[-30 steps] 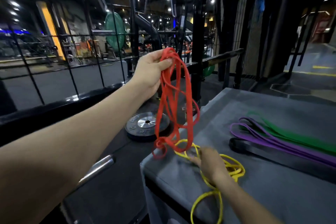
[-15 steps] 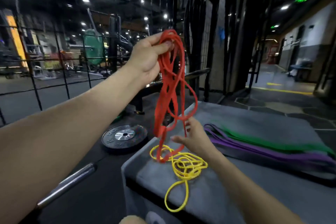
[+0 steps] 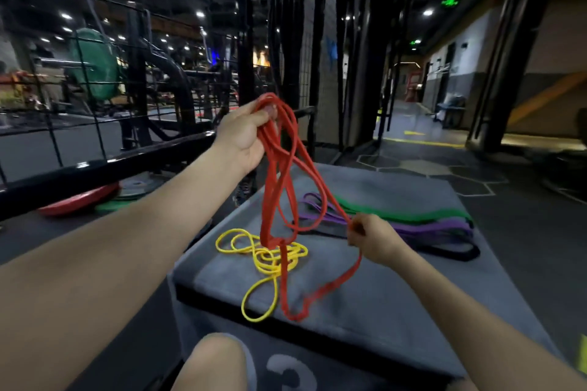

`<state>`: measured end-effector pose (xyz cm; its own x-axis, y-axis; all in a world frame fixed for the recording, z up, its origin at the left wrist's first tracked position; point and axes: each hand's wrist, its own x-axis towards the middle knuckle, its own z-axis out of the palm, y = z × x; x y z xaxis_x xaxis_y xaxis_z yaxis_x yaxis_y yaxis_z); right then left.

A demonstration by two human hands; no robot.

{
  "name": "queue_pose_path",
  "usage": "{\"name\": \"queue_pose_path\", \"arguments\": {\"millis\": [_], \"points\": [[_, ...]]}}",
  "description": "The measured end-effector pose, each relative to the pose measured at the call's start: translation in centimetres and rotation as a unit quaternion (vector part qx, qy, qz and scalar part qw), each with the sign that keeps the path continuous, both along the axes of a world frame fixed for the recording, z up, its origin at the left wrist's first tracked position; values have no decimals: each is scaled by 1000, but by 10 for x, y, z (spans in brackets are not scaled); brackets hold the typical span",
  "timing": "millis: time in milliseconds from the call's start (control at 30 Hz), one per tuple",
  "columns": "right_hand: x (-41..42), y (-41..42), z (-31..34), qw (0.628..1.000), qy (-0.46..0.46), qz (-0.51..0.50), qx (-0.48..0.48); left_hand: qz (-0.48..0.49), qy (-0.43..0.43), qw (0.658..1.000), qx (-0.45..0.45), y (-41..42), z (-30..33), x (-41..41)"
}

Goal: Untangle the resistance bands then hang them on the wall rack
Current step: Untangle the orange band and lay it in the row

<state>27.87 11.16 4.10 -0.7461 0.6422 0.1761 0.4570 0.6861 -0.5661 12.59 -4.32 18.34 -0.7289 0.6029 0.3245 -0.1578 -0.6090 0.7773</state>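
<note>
My left hand (image 3: 244, 133) is raised over the box and grips the top of a tangled red resistance band (image 3: 279, 181), whose loops hang down. My right hand (image 3: 371, 238) pinches one strand of that red band lower and to the right, drawing it sideways; a long red loop trails onto the box toward me. A thin yellow band (image 3: 263, 257) lies coiled on the box beneath the red tangle, and one red strand crosses it. Purple (image 3: 422, 225), green (image 3: 397, 213) and black (image 3: 444, 251) bands lie flat side by side farther right on the box.
The bands rest on a grey padded box (image 3: 381, 305) with a dark front edge. A black wire grid and steel posts (image 3: 244, 51) stand behind it. Weight plates (image 3: 79, 200) lie on the floor at the left. My knee (image 3: 216, 362) shows at the bottom.
My right hand has taken hold of a red strand and pulled it out to the right, so a long red loop now lies on the box. The view has shifted right.
</note>
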Motion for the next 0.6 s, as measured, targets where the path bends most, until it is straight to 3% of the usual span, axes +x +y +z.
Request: {"name": "queue_pose_path", "arguments": {"millis": [167,367,600], "points": [[48,34,-16,993,-62,-99,-14,-22,-64,998,-11,27,-38,4],[80,59,-13,984,75,-113,-117,-69,-62,990,-106,67,-80,20],[92,70,-53,989,-77,-121,-40,-23,16,970,-241,104,-153,17]]}}
